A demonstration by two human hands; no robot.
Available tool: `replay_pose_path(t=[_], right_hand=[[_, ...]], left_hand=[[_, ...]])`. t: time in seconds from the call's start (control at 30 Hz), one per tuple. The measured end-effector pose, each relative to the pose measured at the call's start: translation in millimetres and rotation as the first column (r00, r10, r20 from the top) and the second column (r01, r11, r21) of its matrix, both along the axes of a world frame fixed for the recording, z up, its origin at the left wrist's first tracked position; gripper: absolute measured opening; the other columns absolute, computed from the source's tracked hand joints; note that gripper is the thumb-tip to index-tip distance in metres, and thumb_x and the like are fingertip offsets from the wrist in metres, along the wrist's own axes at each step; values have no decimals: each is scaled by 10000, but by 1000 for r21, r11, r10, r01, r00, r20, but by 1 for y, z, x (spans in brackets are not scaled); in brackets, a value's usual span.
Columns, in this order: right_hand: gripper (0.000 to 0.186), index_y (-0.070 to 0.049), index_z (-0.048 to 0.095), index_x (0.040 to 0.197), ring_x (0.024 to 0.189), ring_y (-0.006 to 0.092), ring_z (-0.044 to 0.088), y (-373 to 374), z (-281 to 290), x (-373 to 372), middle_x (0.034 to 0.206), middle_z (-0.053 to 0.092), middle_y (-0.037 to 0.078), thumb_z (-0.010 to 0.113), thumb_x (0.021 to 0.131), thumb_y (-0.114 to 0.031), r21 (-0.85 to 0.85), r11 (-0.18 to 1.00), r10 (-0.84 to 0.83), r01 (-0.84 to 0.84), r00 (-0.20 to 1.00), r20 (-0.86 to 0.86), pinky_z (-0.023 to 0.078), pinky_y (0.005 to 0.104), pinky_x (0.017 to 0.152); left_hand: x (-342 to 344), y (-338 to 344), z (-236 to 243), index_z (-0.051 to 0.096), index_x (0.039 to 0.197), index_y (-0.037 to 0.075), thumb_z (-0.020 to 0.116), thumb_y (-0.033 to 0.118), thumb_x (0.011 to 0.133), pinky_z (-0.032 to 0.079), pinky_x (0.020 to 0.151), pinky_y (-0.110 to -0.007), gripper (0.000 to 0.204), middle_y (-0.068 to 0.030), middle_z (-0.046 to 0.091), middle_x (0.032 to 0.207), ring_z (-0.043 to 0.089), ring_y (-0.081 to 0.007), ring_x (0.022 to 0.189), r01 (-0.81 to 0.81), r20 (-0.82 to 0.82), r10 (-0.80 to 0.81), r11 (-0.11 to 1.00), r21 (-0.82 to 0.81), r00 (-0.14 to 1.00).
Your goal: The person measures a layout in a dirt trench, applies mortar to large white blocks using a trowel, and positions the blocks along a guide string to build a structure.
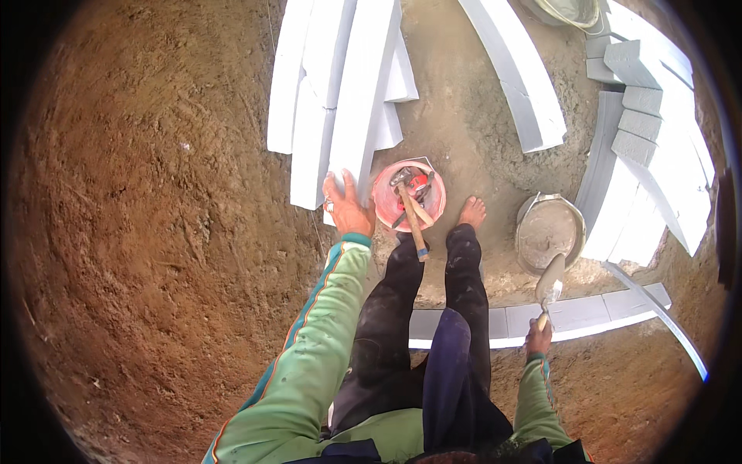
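Observation:
My left hand (348, 207) lies with spread fingers on the near end of a long white block wall (359, 100). In my right hand (539, 337) is a trowel (550, 278), gripped by its handle. Its blade points away from me, beside the near rim of a bucket (526, 259) with grey mortar-like stuff in it. Between my left hand and my bare foot (472, 211) stands a red bucket (382, 209) of tools. A hammer (411, 213) with a wooden handle leans out over its near rim.
Pale blocks (641, 209) are stacked at the right. Another white block row (525, 93) runs away at the far middle. Behind my legs lies a low row of blocks (572, 315), with a long thin strip (665, 317) across its right end. Bare brown soil (154, 232) fills the left.

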State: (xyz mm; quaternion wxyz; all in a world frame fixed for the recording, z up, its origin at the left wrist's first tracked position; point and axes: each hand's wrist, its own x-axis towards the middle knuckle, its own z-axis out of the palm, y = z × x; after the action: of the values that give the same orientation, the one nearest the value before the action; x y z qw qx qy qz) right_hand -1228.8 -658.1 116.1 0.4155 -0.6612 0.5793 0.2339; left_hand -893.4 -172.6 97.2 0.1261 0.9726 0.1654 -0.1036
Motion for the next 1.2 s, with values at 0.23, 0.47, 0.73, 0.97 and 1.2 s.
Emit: replay_pose_path(t=[0.23, 0.47, 0.73, 0.97, 1.2], right_hand=[[175, -82, 572, 1062, 539, 70, 493, 84, 39, 179, 736, 537, -16, 682, 946, -153, 373, 898, 75, -235, 915, 397, 400, 241, 459], [280, -86, 563, 1186, 605, 115, 558, 218, 24, 460, 816, 594, 32, 577, 1011, -304, 435, 771, 108, -466, 768, 631, 459, 282, 504], [316, -102, 504, 1208, 620, 147, 563, 337, 4, 555, 815, 580, 47, 574, 1027, -352, 499, 807, 4, -315, 848, 529, 481, 318, 518], [288, -78, 577, 1185, 650, 140, 576, 335, 27, 430, 851, 620, 57, 579, 1026, -318, 491, 721, 207, -490, 828, 521, 465, 290, 554], [404, -23, 502, 1313, 1039, 386, 638, 353, 9, 390, 1122, 641, 231, 586, 1000, -263, -211, 797, 507, -566, 437, 743, 476, 453, 910]], left_hand=[[-24, 19, 1, 262, 1581, 489, 764, 118, 816, 239, 1173, -596, 987, -196, 169, 1659, 254, -398, 1519, -120, -203, 168, 965, 232, 965], [-21, 29, 14, 129, 1643, 141, 820, 180, 784, 318, 1135, -546, 1103, -194, 334, 1578, 441, -359, 1384, -4, -203, 47, 978, 210, 978], [-26, 28, 9, 156, 1637, 139, 800, 189, 811, 319, 1125, -542, 1048, -170, 340, 1590, 473, -360, 1356, -30, -161, 54, 988, 151, 985], [-60, 60, 11, 243, 1605, 110, 799, 121, 795, 322, 1154, -536, 983, -182, 346, 1577, 444, -387, 1390, -194, -89, 194, 981, 12, 977], [-95, 65, -6, 320, 1562, 59, 771, 86, 821, 399, 1130, -462, 868, -192, 432, 1526, 424, -375, 1417, -275, 212, 374, 881, -384, 903]])
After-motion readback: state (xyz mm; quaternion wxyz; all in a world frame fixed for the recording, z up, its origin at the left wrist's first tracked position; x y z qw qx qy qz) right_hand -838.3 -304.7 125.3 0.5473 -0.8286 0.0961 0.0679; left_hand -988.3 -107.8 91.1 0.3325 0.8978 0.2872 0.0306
